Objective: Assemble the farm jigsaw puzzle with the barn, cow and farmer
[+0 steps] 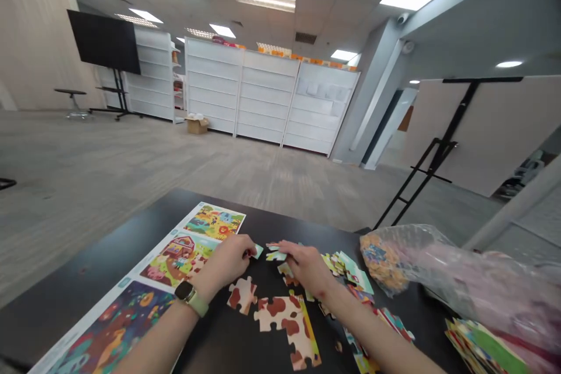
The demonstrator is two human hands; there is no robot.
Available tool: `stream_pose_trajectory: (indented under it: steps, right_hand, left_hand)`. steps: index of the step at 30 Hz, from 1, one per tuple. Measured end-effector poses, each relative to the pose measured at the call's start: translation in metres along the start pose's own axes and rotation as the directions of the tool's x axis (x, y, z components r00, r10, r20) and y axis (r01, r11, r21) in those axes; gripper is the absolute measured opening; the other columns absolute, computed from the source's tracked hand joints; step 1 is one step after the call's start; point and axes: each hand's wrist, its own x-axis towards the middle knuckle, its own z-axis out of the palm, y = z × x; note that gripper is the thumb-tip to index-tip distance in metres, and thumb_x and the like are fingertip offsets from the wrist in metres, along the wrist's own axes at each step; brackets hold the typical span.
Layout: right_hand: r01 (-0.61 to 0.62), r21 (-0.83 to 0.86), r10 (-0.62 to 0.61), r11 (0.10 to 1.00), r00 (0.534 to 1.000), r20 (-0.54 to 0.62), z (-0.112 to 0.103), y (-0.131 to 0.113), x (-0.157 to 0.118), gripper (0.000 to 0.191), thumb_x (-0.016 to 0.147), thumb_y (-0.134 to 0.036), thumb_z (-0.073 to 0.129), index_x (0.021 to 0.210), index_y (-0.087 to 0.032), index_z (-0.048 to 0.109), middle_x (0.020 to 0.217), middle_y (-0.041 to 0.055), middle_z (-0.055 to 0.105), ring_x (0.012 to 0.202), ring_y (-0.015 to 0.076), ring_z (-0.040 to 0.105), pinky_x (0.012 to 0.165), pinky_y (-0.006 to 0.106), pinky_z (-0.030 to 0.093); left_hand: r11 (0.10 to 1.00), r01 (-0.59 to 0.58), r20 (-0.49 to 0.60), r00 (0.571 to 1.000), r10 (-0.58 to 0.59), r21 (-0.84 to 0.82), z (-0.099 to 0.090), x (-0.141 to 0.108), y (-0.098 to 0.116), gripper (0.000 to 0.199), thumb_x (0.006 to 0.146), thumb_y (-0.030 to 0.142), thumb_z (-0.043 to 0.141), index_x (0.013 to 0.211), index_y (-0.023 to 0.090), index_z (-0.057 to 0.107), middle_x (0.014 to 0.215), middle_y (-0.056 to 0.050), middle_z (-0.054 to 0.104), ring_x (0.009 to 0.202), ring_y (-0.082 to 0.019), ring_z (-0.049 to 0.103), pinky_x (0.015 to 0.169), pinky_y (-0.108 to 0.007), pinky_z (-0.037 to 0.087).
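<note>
My left hand, with a watch on its wrist, pinches a pale green puzzle piece above the table. A small gap to the right, my right hand has its fingers closed on a few puzzle pieces with pale green and red parts. Below the hands lies a joined section of brown-and-white cow-patterned puzzle. A loose cow-patterned piece rests to its left, apart from it. Another cow-patterned piece sits partly under my right hand. My left forearm crosses the printed picture sheet.
Loose puzzle pieces spread beside and under my right forearm on the black table. A clear plastic bag with orange and pink contents lies at the right. Near it is a stack of colourful cards. An easel board stands beyond.
</note>
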Motion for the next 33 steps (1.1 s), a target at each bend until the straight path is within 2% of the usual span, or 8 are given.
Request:
stream_pose_trajectory:
  steps: [4, 7, 12, 18, 21, 26, 29, 33]
  right_hand:
    - [0.222, -0.02, -0.213, 0.975, 0.955, 0.206, 0.011, -0.014, 0.001, 0.035, 0.078, -0.005, 0.056, 0.096, -0.026, 0.077, 0.134, 0.0027, 0.07, 0.13, 0.0237, 0.062, 0.114, 0.039, 0.043]
    - [0.279, -0.142, -0.249, 0.95, 0.949, 0.195, 0.001, -0.014, 0.002, 0.032, 0.08, -0.009, 0.059, 0.1, -0.025, 0.077, 0.122, 0.0045, 0.076, 0.115, 0.0224, 0.069, 0.104, 0.036, 0.05]
    - [0.067, -0.322, -0.059, 0.945, 0.998, 0.035, -0.014, 0.01, 0.033, 0.034, 0.098, -0.015, 0.046, 0.119, -0.02, 0.072, 0.118, 0.0115, 0.076, 0.11, 0.0247, 0.069, 0.1, 0.042, 0.051]
    - [-0.047, -0.401, 0.115, 0.915, 0.983, 0.146, -0.02, 0.035, 0.052, 0.02, 0.099, -0.026, 0.062, 0.115, -0.022, 0.072, 0.12, 0.0066, 0.074, 0.113, 0.0218, 0.068, 0.104, 0.042, 0.05]
    - [-0.129, -0.425, 0.208, 0.896, 0.967, 0.145, -0.047, 0.042, 0.038, 0.021, 0.1, -0.028, 0.061, 0.115, -0.017, 0.071, 0.119, 0.0079, 0.073, 0.111, 0.0224, 0.068, 0.102, 0.046, 0.051]
    - [-0.177, -0.422, 0.292, 0.889, 0.93, 0.224, -0.092, 0.031, -0.014, 0.031, 0.08, -0.027, 0.076, 0.11, -0.021, 0.077, 0.109, 0.0067, 0.076, 0.1, 0.0246, 0.071, 0.09, 0.033, 0.054]
    - [-0.15, -0.395, 0.27, 0.906, 0.925, 0.266, -0.09, 0.009, -0.046, 0.038, 0.069, -0.032, 0.085, 0.106, -0.024, 0.077, 0.105, 0.0043, 0.076, 0.098, 0.025, 0.07, 0.087, 0.031, 0.054]
    - [-0.105, -0.359, 0.201, 0.927, 0.949, 0.242, -0.08, -0.012, -0.069, 0.023, 0.082, -0.019, 0.07, 0.103, -0.026, 0.077, 0.097, 0.0029, 0.078, 0.097, 0.0233, 0.071, 0.086, 0.03, 0.053]
  left_hand:
    - [0.993, -0.011, 0.056, 0.998, 0.004, 0.115, -0.013, -0.013, -0.007, 0.036, 0.07, 0.0, 0.056, 0.088, 0.023, 0.076, 0.094, -0.004, 0.074, 0.095, -0.024, 0.067, 0.088, -0.031, 0.05]
    - [0.987, -0.011, 0.082, 0.997, -0.003, 0.163, -0.017, -0.016, -0.004, 0.043, 0.075, 0.0, 0.05, 0.102, 0.023, 0.075, 0.105, -0.004, 0.073, 0.104, -0.022, 0.066, 0.094, -0.03, 0.049]
    - [0.972, -0.07, 0.213, 0.977, 0.022, 0.222, -0.009, -0.014, 0.007, 0.055, 0.083, 0.011, 0.056, 0.132, 0.032, 0.066, 0.141, -0.003, 0.062, 0.13, -0.027, 0.056, 0.11, -0.041, 0.043]
    - [0.943, -0.07, 0.252, 0.968, -0.015, 0.325, 0.003, -0.012, 0.006, 0.04, 0.1, 0.023, 0.045, 0.131, 0.033, 0.068, 0.135, -0.01, 0.062, 0.123, -0.033, 0.058, 0.101, -0.053, 0.045]
    - [0.907, -0.084, 0.249, 0.968, -0.024, 0.413, 0.009, -0.009, 0.003, 0.042, 0.103, 0.025, 0.041, 0.137, 0.035, 0.063, 0.127, -0.011, 0.062, 0.114, -0.032, 0.06, 0.096, -0.05, 0.046]
    - [0.874, -0.111, 0.289, 0.957, -0.034, 0.473, 0.012, -0.005, -0.012, 0.054, 0.099, 0.017, 0.037, 0.146, 0.036, 0.055, 0.12, -0.011, 0.062, 0.107, -0.029, 0.059, 0.091, -0.044, 0.047]
    - [0.89, -0.066, 0.238, 0.97, -0.049, 0.452, 0.007, -0.006, -0.016, 0.058, 0.097, 0.014, 0.031, 0.151, 0.026, 0.05, 0.124, -0.015, 0.062, 0.11, -0.032, 0.057, 0.093, -0.049, 0.046]
    - [0.914, -0.02, 0.183, 0.981, -0.059, 0.404, 0.013, -0.012, 0.009, 0.055, 0.1, 0.017, 0.03, 0.152, 0.02, 0.047, 0.142, -0.017, 0.056, 0.125, -0.034, 0.052, 0.102, -0.052, 0.043]
